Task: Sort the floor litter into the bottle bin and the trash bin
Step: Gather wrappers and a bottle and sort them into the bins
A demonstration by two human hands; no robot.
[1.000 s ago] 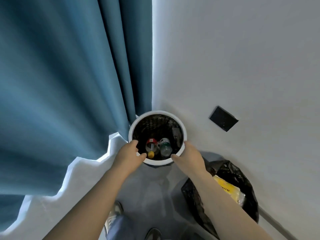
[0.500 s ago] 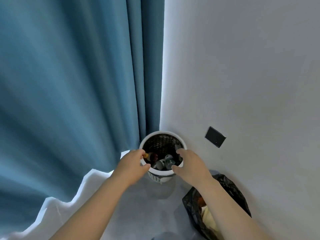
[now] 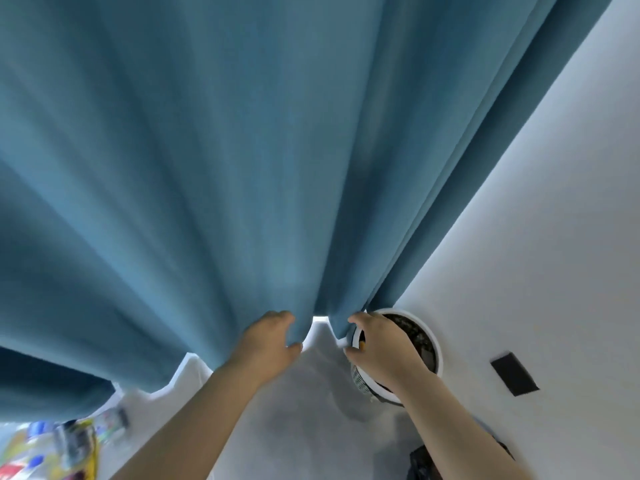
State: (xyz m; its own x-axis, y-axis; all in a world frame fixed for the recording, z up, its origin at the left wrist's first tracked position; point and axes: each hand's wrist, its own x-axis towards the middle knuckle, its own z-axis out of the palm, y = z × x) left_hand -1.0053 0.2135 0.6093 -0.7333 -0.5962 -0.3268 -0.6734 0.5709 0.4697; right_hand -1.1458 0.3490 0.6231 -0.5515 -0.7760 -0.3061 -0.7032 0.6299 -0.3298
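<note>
Both bare forearms reach forward and up from the bottom of the view toward the corner where a blue curtain meets a pale wall. The right hand lies on the near left part of the bottle bin, a round white basket with a perforated side that stands on the floor against the wall, just beside the curtain's edge. Its fingers curl over the white rim from above and the thumb sits on the outside below them, so the hand is grasping the rim; the wrist and forearm cross over the bin's near side and hide it. A small orange object shows inside the bin beneath the fingers, while the rest of the contents are dark and unclear. The left hand is apart from the bin, in front of a fold of the curtain near its hem, back of the hand upward, fingers loosely curved and thumb spread, grasping nothing; whether it touches the fabric cannot be told. Blurred floor litter of bottles and bright wrappers lies at the lower left below the curtain. A sliver of the black-bagged trash bin shows by the right forearm, and a black plate sits on the wall to the right of the bottle bin.
</note>
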